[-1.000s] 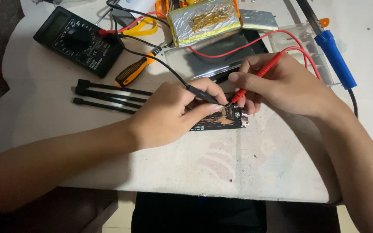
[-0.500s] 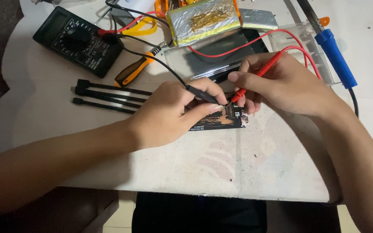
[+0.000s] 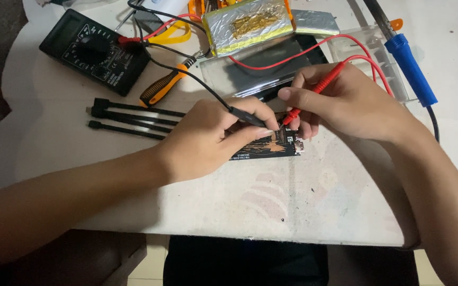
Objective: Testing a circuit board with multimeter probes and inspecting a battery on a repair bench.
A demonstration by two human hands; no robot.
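The left hand [image 3: 208, 140] pinches the slim black test probe [image 3: 247, 117] between thumb and forefinger, its tip set on the small black printed circuit board with copper-coloured traces [image 3: 271, 148]. The right hand [image 3: 345, 103] pinches the slim red test probe [image 3: 314, 95] the same way, its tip touching the same board just beside the black tip. The board lies flat near the middle of the white bench [image 3: 292, 201]. The black multimeter with rotary dial [image 3: 95, 50] rests at the far left corner. The blue-handled soldering iron [image 3: 406, 63] lies toward the far right edge. Three black cable ties [image 3: 128, 119] lie left of the hands.
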